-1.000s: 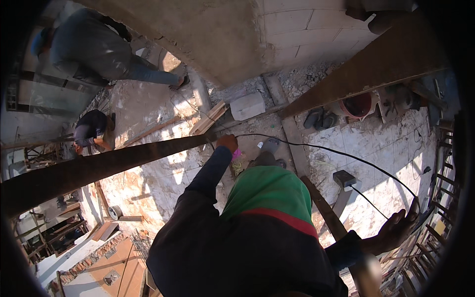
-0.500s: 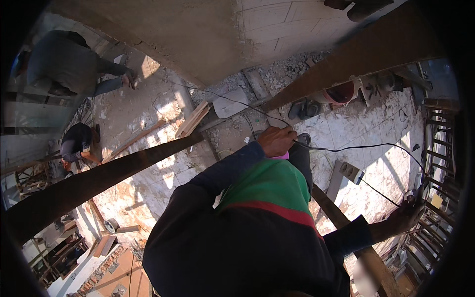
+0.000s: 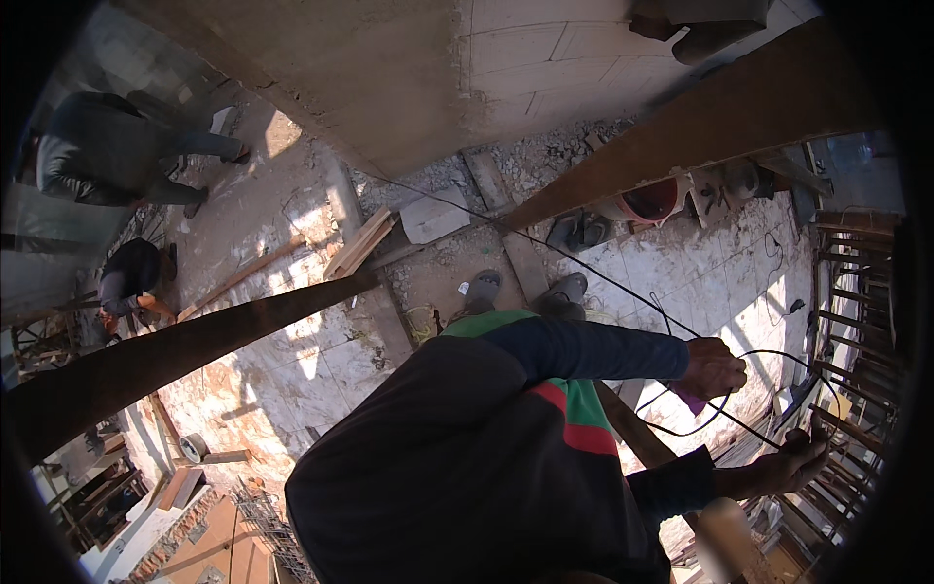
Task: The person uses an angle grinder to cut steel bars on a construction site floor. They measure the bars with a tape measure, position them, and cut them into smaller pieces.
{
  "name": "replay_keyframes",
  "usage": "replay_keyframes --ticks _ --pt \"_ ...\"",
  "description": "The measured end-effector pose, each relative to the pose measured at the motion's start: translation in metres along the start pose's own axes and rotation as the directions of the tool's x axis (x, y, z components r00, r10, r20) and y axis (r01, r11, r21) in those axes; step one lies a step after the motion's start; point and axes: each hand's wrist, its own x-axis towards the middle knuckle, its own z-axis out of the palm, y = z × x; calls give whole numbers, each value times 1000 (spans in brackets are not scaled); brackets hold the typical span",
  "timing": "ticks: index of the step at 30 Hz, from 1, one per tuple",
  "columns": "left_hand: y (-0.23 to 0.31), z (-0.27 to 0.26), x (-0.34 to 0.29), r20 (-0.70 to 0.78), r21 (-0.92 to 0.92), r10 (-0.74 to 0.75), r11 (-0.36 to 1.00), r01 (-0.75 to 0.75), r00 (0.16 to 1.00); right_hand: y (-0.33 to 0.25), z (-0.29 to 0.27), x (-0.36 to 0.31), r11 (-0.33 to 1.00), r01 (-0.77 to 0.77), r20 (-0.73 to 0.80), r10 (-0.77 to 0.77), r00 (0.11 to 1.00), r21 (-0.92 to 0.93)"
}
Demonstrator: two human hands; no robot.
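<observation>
I judge the black cable (image 3: 623, 286) light and springy, best held beside its loops — it runs to the left hand (image 3: 715, 370), which pinches it, and the right hand (image 3: 796, 461), whose grip I can't tell.

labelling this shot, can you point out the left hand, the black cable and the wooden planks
Left hand (image 3: 715, 368): head view, middle of the hand.
Black cable (image 3: 623, 286): head view, stretch left of that hand.
Wooden planks (image 3: 360, 243): head view, middle of the stack.
</observation>
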Motion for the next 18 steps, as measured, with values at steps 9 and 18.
replay_keyframes --ticks 9,18 --pt "-86 -1 -98 290 158 -516 856 491 806 -8 3 -10 998 -69 466 64 883 -6" --pt "-49 -137 -240 208 -135 -822 512 848 530 -99 50 -81 996 64 555 -85 828 58"
